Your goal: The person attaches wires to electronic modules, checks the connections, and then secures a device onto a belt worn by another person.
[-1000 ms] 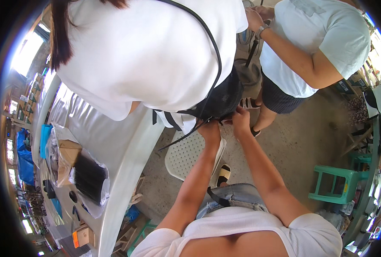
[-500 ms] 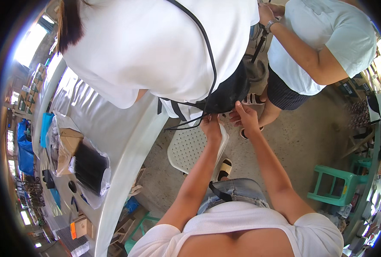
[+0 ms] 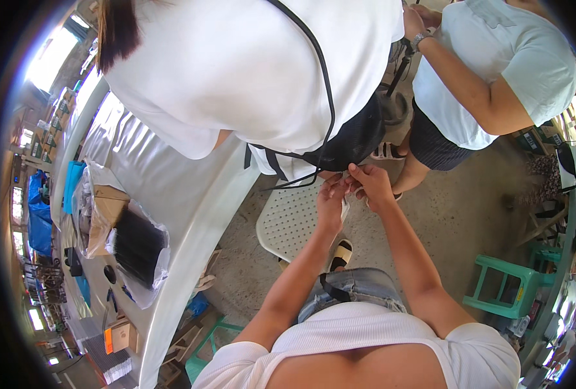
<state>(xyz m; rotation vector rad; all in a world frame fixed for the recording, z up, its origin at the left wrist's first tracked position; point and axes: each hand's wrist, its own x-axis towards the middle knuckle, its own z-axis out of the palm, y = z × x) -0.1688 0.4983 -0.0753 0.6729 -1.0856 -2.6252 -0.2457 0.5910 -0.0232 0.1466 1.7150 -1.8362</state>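
**Both hands working at a black strap by the white chair**

I am watching my left hand (image 3: 332, 198) and right hand (image 3: 369, 183) meeting just under a black bag (image 3: 352, 139) hanging at the hip of a person in a white shirt (image 3: 249, 71). The fingers of both are pinching closed around a thin black strap (image 3: 286, 185) and something small and pale, too small to identify. All this is hovering above a perforated white chair (image 3: 291, 223), beside the white table (image 3: 171, 214).
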